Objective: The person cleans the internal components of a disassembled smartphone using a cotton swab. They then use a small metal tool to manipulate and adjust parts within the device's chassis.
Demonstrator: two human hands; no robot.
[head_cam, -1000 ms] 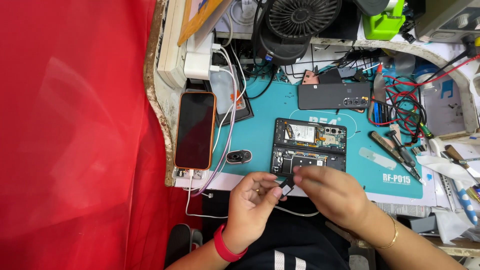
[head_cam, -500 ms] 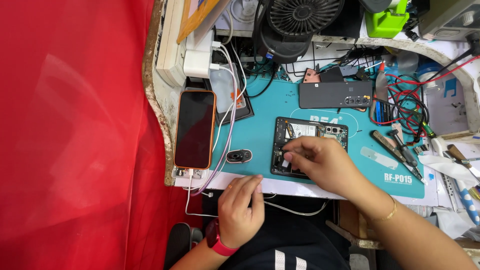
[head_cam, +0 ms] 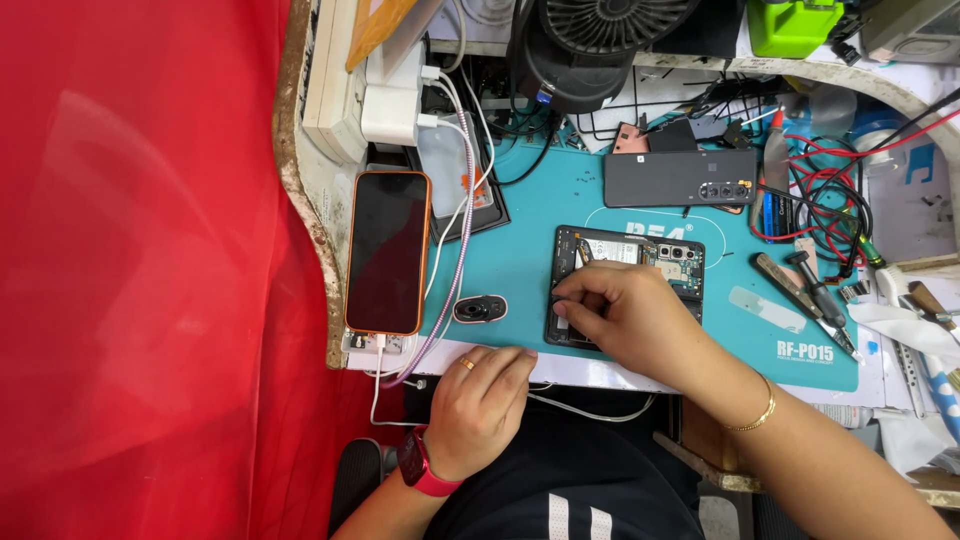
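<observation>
An opened dark phone (head_cam: 650, 255), its circuit board and camera modules showing, lies on a teal work mat (head_cam: 530, 200). My right hand (head_cam: 630, 315) rests over the phone's lower half, with bent fingertips pressed together on the inside near its left edge. Anything pinched between them is hidden. My left hand (head_cam: 480, 400), with a ring and a red wristband, sits loosely curled on the table's white front edge and holds nothing visible. A small black oval part (head_cam: 480, 308) lies on the mat between that hand and the phone.
A phone in an orange case (head_cam: 387, 250) lies plugged in at the left. A dark back cover (head_cam: 680, 178) lies beyond the opened phone. Hand tools (head_cam: 800, 280) and red wires (head_cam: 830, 190) crowd the right side. A black fan (head_cam: 600, 30) stands behind. Red cloth (head_cam: 140, 270) hangs at the left.
One second ago both hands met over a small dark piece at the table edge. My right hand has since moved onto the opened phone, and my left hand has settled on the edge.
</observation>
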